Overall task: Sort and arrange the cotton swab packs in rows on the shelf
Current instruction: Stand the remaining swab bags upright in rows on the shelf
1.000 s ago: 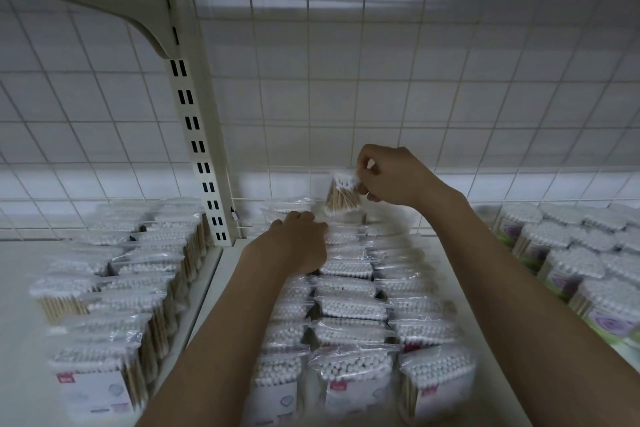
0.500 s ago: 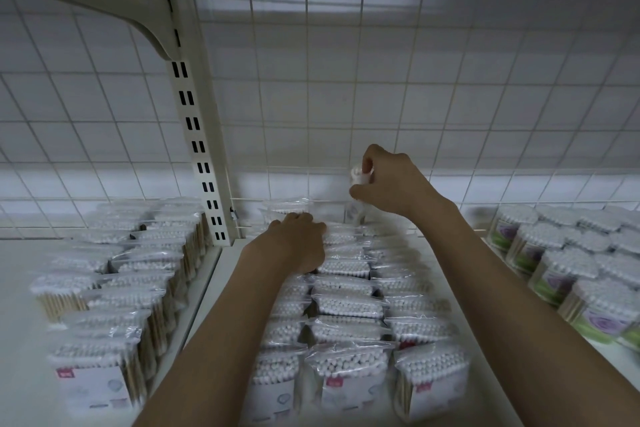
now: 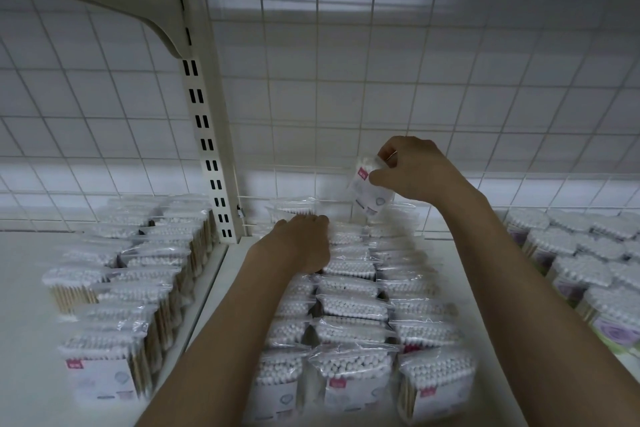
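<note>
Three rows of cotton swab packs (image 3: 349, 308) run from 6 o'clock back toward 12 o'clock down the middle of the shelf (image 3: 457, 270), each pack standing upright with its white tips up and its label facing the front edge, probably so the printed side meets a shopper. Both bare forearms reach over these rows from the near edge.

Farther in, the left hand (image 3: 301, 243) lies knuckles up on the left row at about 11 o'clock of the stack, fingers curled down over the pack tops; its fingertips are hidden, so I cannot tell whether it pins a pack or only steadies the row. It seems placed there to keep the rear packs from toppling while a gap is filled.

Beyond it, at 1 o'clock, the right hand (image 3: 415, 170) pinches the top edge of a single pack (image 3: 369, 191) between thumb and fingers. That pack hangs tilted, label toward the camera, above the back end of the middle and right rows, just before the wire grid backing (image 3: 346, 97). Judging by this, it is about to be lowered into the rearmost slot.

Other stocked packs (image 3: 124, 270) sit at 9 o'clock, and round tubs (image 3: 581, 270) at 3 o'clock.
</note>
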The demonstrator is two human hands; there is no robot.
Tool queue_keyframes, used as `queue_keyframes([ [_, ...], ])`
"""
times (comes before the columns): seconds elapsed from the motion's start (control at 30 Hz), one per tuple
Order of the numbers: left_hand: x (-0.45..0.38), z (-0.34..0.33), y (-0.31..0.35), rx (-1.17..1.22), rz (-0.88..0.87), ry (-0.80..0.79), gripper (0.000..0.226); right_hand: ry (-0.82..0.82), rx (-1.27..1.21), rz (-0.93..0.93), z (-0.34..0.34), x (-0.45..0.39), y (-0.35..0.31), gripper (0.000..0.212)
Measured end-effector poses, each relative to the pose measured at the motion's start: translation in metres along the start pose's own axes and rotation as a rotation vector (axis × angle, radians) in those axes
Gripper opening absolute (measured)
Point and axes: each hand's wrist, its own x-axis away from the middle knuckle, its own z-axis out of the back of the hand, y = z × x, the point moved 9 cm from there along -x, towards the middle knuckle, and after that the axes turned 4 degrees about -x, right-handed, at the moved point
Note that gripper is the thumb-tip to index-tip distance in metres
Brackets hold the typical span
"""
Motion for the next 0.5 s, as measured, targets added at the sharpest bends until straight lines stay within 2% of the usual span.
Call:
queue_keyframes([
  [0.13,0.000,-0.001,-0.001,-0.001,-0.004,-0.004,0.031,-0.091,0.045,0.152,-0.019,-0.003,-0.012,0.027],
  [0.23,-0.001,-0.001,0.000,-0.030,-0.016,0.007,0.034,-0.119,0.098,0.239,-0.038,-0.011,-0.017,0.029],
  [0.5,-0.001,-0.002,-0.001,-0.077,-0.003,0.013,0.033,-0.132,0.268,0.278,-0.077,-0.020,-0.004,0.027],
])
